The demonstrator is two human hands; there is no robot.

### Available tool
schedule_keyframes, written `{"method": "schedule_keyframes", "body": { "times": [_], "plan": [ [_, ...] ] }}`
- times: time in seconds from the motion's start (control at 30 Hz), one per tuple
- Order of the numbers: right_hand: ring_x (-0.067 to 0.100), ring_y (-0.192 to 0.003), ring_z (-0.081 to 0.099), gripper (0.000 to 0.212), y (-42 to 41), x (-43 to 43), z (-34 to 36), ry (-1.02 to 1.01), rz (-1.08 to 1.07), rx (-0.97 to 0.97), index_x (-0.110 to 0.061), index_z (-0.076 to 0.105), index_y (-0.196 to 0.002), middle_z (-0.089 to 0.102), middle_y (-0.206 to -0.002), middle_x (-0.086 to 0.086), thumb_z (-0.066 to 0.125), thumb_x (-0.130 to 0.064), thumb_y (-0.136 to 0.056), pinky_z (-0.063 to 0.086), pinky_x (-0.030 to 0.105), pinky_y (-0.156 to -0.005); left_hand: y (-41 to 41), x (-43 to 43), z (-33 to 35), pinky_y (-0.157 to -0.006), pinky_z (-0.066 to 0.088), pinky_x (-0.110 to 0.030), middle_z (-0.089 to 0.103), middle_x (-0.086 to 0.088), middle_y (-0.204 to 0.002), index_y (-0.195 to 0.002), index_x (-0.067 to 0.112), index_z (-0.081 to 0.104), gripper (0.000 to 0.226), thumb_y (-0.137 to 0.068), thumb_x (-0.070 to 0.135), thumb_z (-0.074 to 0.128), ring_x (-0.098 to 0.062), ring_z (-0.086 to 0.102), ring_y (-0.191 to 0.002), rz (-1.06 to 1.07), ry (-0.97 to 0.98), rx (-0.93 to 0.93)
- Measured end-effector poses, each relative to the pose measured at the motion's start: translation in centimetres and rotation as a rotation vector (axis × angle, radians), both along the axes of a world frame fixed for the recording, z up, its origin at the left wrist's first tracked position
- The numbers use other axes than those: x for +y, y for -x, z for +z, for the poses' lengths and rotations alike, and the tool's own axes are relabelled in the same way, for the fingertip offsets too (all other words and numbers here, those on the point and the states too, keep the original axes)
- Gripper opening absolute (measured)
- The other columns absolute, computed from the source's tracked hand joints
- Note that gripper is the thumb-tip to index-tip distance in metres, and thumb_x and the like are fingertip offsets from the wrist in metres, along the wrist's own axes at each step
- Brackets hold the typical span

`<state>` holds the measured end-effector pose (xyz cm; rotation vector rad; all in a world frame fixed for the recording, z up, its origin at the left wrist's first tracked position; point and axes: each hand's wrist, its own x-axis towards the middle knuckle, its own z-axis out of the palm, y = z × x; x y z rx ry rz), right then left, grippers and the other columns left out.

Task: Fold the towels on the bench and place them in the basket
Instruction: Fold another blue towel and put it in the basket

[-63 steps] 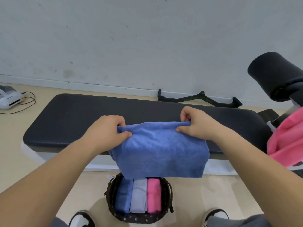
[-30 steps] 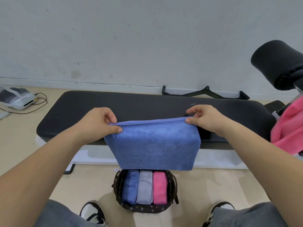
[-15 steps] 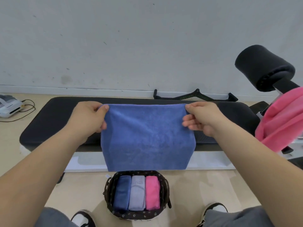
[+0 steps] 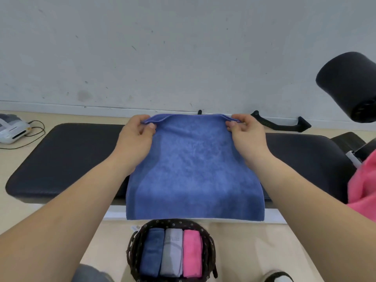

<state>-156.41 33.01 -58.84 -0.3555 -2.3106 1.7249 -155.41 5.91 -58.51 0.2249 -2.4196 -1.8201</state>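
Observation:
A blue towel (image 4: 193, 171) is stretched over the middle of the black padded bench (image 4: 67, 157), and its near edge hangs over the bench's front. My left hand (image 4: 136, 139) pinches its far left corner. My right hand (image 4: 246, 137) pinches the far right corner. On the floor just below stands a dark woven basket (image 4: 133, 241) holding three folded towels side by side: dark blue, grey and pink. A pink towel (image 4: 364, 186) hangs at the right edge of the view.
A black foam roller pad (image 4: 348, 86) juts in at the upper right. Behind the bench, a black handle bar (image 4: 280, 124) lies by the wall. A white device (image 4: 12, 129) with a cable sits on the floor at the left. My shoes flank the basket.
Both hands carried the blue towel's top edge up and away from me, toward the bench's far side. The towel went from hanging in front of the bench to lying across it.

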Motion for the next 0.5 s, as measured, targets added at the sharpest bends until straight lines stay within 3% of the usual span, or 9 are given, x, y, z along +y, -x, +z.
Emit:
{"method": "schedule_keyframes", "body": {
  "times": [0.07, 0.13, 0.23, 0.33, 0.43, 0.5],
  "plan": [
    [0.008, -0.128, 0.058, 0.049, -0.3, 0.1, -0.2, -0.109, 0.115, -0.022, -0.031, 0.047, -0.149, 0.064, -0.135, -0.006, 0.058, -0.021, -0.102, 0.044, 0.032, -0.113, 0.0, -0.5, -0.5, -0.108, 0.04, -0.025, 0.056, 0.009, -0.141, -0.156, 0.027, 0.036, 0.057, -0.104, 0.022, 0.057, -0.009, 0.053, -0.132, -0.121, 0.138, -0.042],
    [0.006, -0.135, 0.05, 0.058, -0.9, 0.2, 0.2, -0.263, 0.198, -0.04, -0.037, 0.04, -0.154, 0.054, -0.143, -0.007, 0.059, -0.022, -0.102, 0.04, 0.03, -0.113, -0.4, -1.1, -0.6, -0.114, 0.035, -0.026, 0.047, 0.004, -0.154, -0.159, 0.025, 0.033, 0.064, -0.101, 0.02, 0.061, -0.012, 0.045, -0.142, -0.214, 0.391, 0.006],
    [0.007, -0.128, 0.056, 0.036, -2.3, -0.5, 1.5, -0.514, 0.283, -0.025, -0.031, 0.062, -0.136, 0.064, -0.134, -0.012, 0.058, -0.025, -0.1, 0.044, 0.032, -0.111, -2.4, -1.1, 0.3, -0.101, 0.037, -0.021, 0.062, 0.006, -0.136, -0.129, 0.02, 0.066, 0.032, -0.097, 0.021, 0.065, -0.014, 0.055, -0.127, -0.285, 0.693, 0.171],
    [0.008, -0.115, 0.061, 0.024, -5.3, -2.4, 2.4, -0.665, 0.481, -0.075, -0.029, 0.071, -0.12, 0.067, -0.125, -0.013, 0.06, -0.031, -0.099, 0.048, 0.029, -0.103, -5.7, -0.4, 0.7, -0.086, 0.051, -0.032, 0.065, 0.013, -0.104, -0.092, 0.028, 0.069, 0.005, -0.091, 0.033, 0.069, -0.013, 0.062, -0.098, -0.415, 0.824, 0.278],
    [0.019, -0.14, 0.045, 0.049, -8.6, -4.3, 1.8, -0.927, 0.715, -0.146, -0.028, 0.055, -0.144, 0.05, -0.15, -0.002, 0.061, -0.044, -0.098, 0.038, 0.038, -0.115, -8.5, 0.1, -0.3, -0.076, 0.05, -0.035, 0.054, 0.014, -0.099, -0.083, 0.031, 0.057, 0.023, -0.084, 0.048, 0.072, -0.011, 0.054, -0.093, -0.574, 0.993, 0.288],
    [0.029, -0.157, 0.013, 0.078, -10.5, -5.1, 0.9, -1.12, 0.797, -0.256, -0.03, 0.024, -0.161, 0.015, -0.17, 0.008, 0.058, -0.057, -0.096, 0.019, 0.048, -0.125, -9.9, -0.1, -1.4, -0.079, 0.05, -0.034, 0.053, 0.011, -0.11, -0.092, 0.029, 0.053, 0.038, -0.074, 0.053, 0.077, -0.015, 0.052, -0.099, -0.617, 1.065, 0.31]
  ]
}}
